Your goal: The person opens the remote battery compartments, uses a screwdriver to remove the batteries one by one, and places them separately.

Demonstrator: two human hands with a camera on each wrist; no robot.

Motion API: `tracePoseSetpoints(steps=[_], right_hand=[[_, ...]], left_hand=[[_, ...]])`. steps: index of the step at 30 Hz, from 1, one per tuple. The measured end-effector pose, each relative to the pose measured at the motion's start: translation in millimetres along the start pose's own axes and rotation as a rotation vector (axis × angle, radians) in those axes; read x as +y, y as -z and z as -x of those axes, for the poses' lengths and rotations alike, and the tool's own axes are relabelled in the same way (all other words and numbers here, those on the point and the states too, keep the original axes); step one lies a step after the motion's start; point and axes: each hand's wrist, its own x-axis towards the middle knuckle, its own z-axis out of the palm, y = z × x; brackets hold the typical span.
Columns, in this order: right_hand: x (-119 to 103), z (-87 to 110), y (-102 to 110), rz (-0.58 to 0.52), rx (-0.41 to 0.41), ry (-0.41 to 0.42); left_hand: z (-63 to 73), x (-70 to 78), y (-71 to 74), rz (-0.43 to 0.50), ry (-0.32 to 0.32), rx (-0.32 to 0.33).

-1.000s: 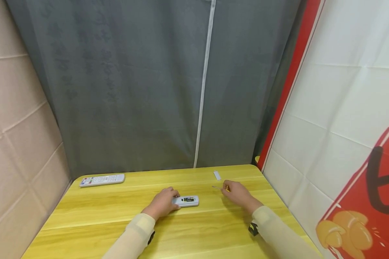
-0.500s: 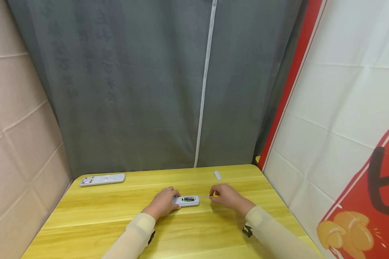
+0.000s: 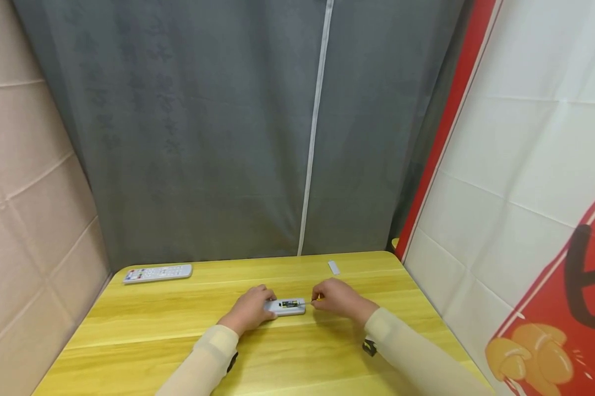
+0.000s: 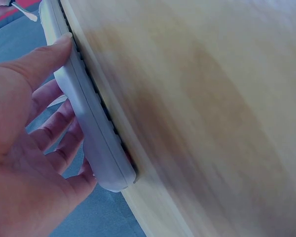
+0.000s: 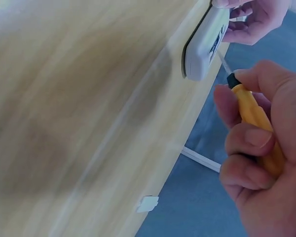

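Note:
A light grey remote control (image 3: 292,311) lies face down on the wooden table, its battery compartment uncovered and dark batteries (image 3: 290,303) showing inside. My left hand (image 3: 249,309) holds it by the left end, thumb on the near side and fingers along the far side, as the left wrist view also shows. Curled round the orange handle of a screwdriver (image 5: 256,116), my right hand (image 3: 339,298) is just right of the remote. The metal shaft points left, its tip right at the compartment's right end in the head view.
Another remote control (image 3: 158,273), buttons up, lies at the table's back left. A small pale battery cover (image 3: 334,268) rests behind my right hand. A grey curtain (image 3: 203,137) hangs behind the yellow wooden table (image 3: 129,330).
My right hand has moved left with the screwdriver, bringing its tip from well right of the remote up to the battery compartment. My left hand and the remote have stayed in place.

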Motion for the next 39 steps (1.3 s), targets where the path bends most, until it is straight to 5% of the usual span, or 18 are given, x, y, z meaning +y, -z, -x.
tracePoseSetpoints(steps=[14,31,39], right_hand=[[-13.2,-25.3,13.3,0.121,-0.089,0.055],[-67.2,-73.8,26.3,0.464,-0.336,-0.062],[-72.3,-85.9,19.3,0.528,-0.384,-0.075]], left_hand=[[1.0,0.0,2.0,0.009,-0.005,0.004],[-0.4,-1.5,4.7,0.015,-0.006,-0.002],[-2.5,-6.1,1.2,0.001,-0.025,0.000]])
